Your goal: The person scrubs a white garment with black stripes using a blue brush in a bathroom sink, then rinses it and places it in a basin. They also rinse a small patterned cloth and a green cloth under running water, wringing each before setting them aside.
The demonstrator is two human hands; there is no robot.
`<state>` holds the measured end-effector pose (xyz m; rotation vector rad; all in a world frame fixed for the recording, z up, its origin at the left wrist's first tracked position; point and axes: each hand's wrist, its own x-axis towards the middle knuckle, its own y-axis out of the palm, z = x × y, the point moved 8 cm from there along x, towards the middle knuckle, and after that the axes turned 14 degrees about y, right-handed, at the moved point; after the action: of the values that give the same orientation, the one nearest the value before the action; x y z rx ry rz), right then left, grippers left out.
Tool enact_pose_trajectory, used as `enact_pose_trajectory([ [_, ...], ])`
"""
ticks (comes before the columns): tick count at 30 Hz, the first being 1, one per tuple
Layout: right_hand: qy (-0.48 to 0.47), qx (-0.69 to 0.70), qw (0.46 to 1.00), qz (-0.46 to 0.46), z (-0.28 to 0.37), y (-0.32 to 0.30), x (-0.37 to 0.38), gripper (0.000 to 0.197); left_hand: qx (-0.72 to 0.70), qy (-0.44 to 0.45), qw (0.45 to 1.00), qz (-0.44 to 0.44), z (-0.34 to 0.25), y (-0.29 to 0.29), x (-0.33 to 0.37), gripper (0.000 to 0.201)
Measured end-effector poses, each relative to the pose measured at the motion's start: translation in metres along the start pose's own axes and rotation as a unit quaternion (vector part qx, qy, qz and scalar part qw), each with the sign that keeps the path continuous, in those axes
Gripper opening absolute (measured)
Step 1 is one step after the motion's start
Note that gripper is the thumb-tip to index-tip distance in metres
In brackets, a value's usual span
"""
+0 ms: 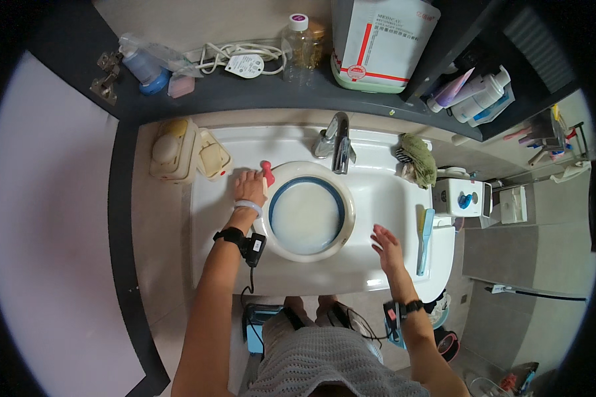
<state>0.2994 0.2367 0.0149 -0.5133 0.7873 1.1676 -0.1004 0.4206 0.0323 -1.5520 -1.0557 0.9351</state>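
At the left rim of a cream basin (346, 178) with a dark blue inner band, my left hand (249, 187) is closed around a small red, round-ended object (267, 173). A pale edge shows beside those fingers; most of what they grip is hidden. Cloudy whitish water (307, 217) fills the basin, which sits in a white sink (384, 192). To the basin's right, my right hand (389, 249) hovers over the sink with bent, parted fingers and nothing in them. Behind the basin stands a chrome faucet (341, 142).
Soap boxes (173, 151) stand at the sink's back left. A green cloth (417, 160) lies at the back right, and a blue-handled brush (425, 242) along the right edge. Overhead, a dark shelf (238, 98) carries bottles, a white cable and a pouch. Cords hang from both wrists.
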Motion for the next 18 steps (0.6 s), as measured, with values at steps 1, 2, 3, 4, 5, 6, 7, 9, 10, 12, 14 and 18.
enact_pose_trajectory([
  [1,-0.007,0.005,1.000,0.008,-0.002,-0.007,-0.009,0.034,0.009,0.006,1.000,0.026,0.001,0.005,0.003,0.068],
  [2,0.002,0.011,1.000,-0.004,-0.007,-0.016,-0.017,0.032,0.028,0.003,0.999,0.016,0.003,0.004,0.004,0.063],
  [3,0.003,0.015,1.000,-0.006,-0.010,-0.024,-0.025,0.029,0.035,0.010,0.999,0.005,0.003,0.003,0.005,0.060],
  [4,-0.006,0.017,1.000,0.001,-0.011,-0.029,-0.032,0.027,0.035,0.013,0.999,0.002,0.005,0.004,0.005,0.056],
  [5,0.012,0.024,1.000,-0.013,-0.017,-0.037,-0.037,0.026,0.044,0.011,0.999,-0.006,0.005,0.003,0.005,0.052],
  [6,0.019,0.029,0.999,-0.018,-0.020,-0.041,-0.041,0.025,0.037,0.021,0.999,-0.031,0.004,0.000,0.005,0.049],
  [7,0.039,0.032,0.998,-0.040,-0.025,-0.047,-0.044,0.023,0.040,0.027,0.997,-0.060,0.002,-0.004,0.004,0.045],
  [9,0.020,0.046,0.999,-0.012,-0.024,-0.044,-0.049,0.024,0.041,0.029,0.995,-0.087,0.001,-0.008,0.001,0.040],
  [10,0.020,0.049,0.999,-0.004,-0.025,-0.041,-0.050,0.024,0.036,0.029,0.996,-0.081,0.001,-0.007,-0.001,0.038],
  [12,0.007,0.048,0.999,0.021,-0.022,-0.029,-0.050,0.026,0.033,0.026,0.994,-0.099,0.000,-0.012,-0.006,0.035],
  [14,0.023,0.032,0.999,0.025,-0.023,-0.017,-0.049,0.027,-0.003,0.000,0.997,-0.073,0.004,-0.009,-0.011,0.028],
  [18,0.019,-0.023,0.998,0.063,-0.019,0.012,-0.049,0.030,-0.154,-0.083,0.980,-0.100,0.010,-0.018,-0.030,0.031],
])
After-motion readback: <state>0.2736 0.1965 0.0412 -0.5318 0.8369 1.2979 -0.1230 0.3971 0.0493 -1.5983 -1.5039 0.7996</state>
